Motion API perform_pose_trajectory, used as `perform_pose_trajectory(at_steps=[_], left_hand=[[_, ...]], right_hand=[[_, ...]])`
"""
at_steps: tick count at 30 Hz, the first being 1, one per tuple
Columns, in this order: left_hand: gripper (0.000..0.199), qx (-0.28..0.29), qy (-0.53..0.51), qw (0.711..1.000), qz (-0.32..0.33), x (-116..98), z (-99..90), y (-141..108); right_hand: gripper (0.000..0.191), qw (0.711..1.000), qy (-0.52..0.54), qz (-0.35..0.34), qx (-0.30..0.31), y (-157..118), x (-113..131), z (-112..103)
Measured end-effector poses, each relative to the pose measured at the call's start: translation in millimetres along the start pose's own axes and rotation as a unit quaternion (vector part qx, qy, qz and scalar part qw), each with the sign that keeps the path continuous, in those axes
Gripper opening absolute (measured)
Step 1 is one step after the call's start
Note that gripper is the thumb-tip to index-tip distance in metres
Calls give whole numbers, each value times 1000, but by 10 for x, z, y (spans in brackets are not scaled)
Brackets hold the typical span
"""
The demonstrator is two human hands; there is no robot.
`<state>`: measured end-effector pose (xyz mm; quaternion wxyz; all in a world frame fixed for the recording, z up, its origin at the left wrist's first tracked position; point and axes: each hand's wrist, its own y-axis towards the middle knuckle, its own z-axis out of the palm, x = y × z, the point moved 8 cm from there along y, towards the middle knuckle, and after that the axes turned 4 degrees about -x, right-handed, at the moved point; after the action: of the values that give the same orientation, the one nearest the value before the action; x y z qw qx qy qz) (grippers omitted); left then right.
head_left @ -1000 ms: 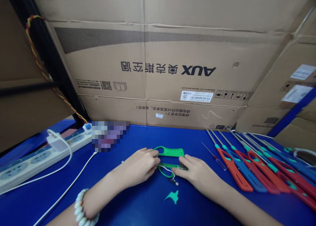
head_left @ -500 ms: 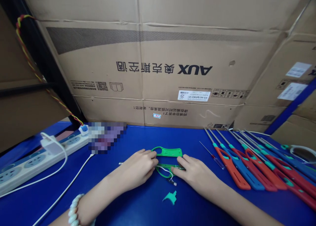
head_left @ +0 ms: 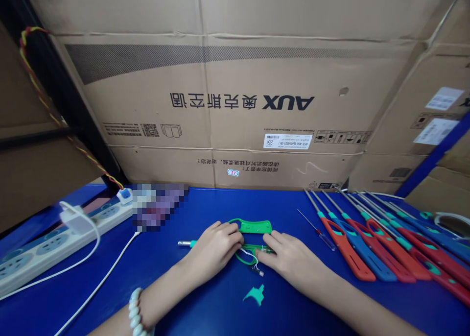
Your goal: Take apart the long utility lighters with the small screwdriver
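A green lighter housing half (head_left: 265,248) lies across the blue table between my hands, with a metal nozzle tube (head_left: 185,243) sticking out to the left. My left hand (head_left: 219,244) closes over its nozzle end, fingers curled and the grip partly hidden. My right hand (head_left: 286,252) pinches its handle end. White wires (head_left: 256,263) run out of it to a small dark igniter piece (head_left: 259,272). Just beyond lies the other green housing half (head_left: 255,227), close to the fingertips of both hands. A loose teal trigger (head_left: 256,295) rests on the table nearer to me.
To the right lie a screwdriver (head_left: 325,239) and a row of red, orange and blue lighters (head_left: 347,252). A white power strip (head_left: 47,248) with cables stands at the left, beside a pixelated item (head_left: 159,206). Behind rises a cardboard wall (head_left: 235,71).
My left hand has shifted slightly right along the lighter, so more of the nozzle tube and its teal collar show. My right hand stays nearly in place.
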<state>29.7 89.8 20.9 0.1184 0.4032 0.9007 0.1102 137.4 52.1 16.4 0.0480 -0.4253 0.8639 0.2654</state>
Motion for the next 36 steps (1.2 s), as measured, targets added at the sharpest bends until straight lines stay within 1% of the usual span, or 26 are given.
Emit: perform_pose_trajectory(at_steps=[4,7,12,14,17,19,24,27,30,36], left_hand=[[14,1,-38,999,-22,29,17,8],[12,-1,-32,999,-16,4,-3,11],[12,7,-10,1000,25,-80,-38,-3],[16,5,24,998,51,-116,-36,-17],[21,-8,91,990,105,-186,-10,-47],[23,-18,116,984,131,-221,10,-66],[23,-35,144,975,163,-271,30,-86],[20,-53,159,971,170,-274,30,-90],[20,-67,151,972,166,-256,18,-92],[20,-61,112,981,143,-204,15,-81]], right_hand=[[15,1000,4,-6,-15,4,32,-15],[14,1000,2,-11,-19,3,56,-15],[14,1000,-6,-15,-17,1,82,-13],[14,1000,-10,-15,-20,5,91,-25],[13,1000,-13,-14,-22,8,102,-41],[13,1000,-13,-12,-20,4,105,-43],[13,1000,-12,-7,-13,-5,98,-25],[12,1000,-13,-8,-25,-2,100,-21],[10,999,-16,-7,-36,1,100,-21],[13,999,-12,-7,-31,-7,104,-17]])
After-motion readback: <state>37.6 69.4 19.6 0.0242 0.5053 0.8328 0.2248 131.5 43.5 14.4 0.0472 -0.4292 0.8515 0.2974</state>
